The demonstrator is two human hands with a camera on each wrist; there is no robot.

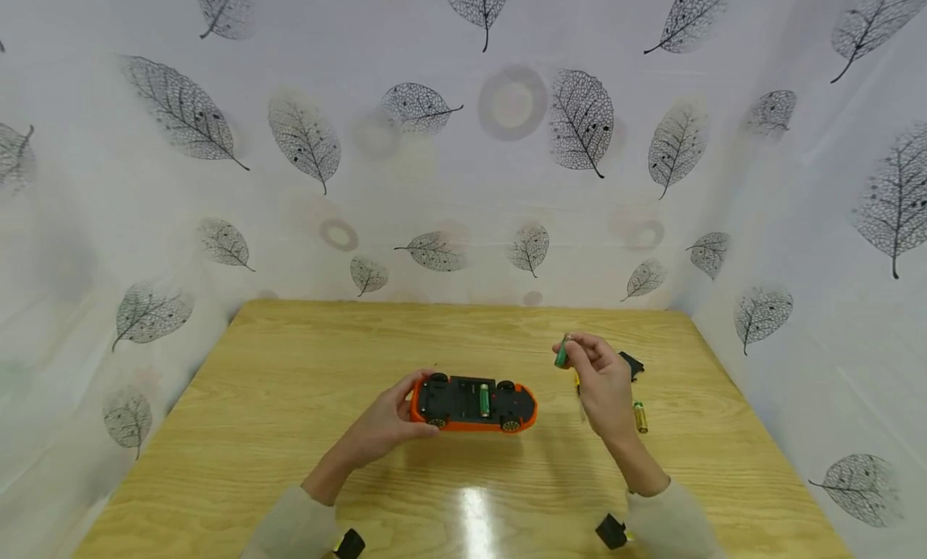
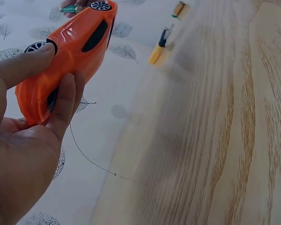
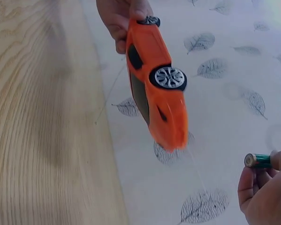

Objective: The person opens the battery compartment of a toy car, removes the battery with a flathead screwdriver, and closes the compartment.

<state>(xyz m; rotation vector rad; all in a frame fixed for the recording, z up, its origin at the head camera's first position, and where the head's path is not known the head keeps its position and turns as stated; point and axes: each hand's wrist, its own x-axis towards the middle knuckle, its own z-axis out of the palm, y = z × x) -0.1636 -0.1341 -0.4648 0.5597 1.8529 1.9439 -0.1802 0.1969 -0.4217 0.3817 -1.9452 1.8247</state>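
An orange toy car (image 1: 452,406) is held upside down in my left hand (image 1: 391,418), its black underside facing up. The left thumb and fingers wrap around one end of the car. In the underside lies one green battery (image 1: 484,400). To the right of the car, my right hand (image 1: 603,382) pinches another green battery (image 1: 561,355) between thumb and fingertips, raised above the table. The right wrist view shows the flat end of this battery (image 3: 256,161) poking out from the fingers, apart from the car (image 3: 152,84).
Beside the right wrist a gold and green battery (image 1: 640,417) lies on the wooden table (image 1: 304,342). Beyond the right hand is a black piece (image 1: 632,366), partly hidden. A yellow-handled screwdriver (image 2: 157,52) lies near them. Leaf-patterned sheeting (image 1: 434,181) walls the table's back and sides.
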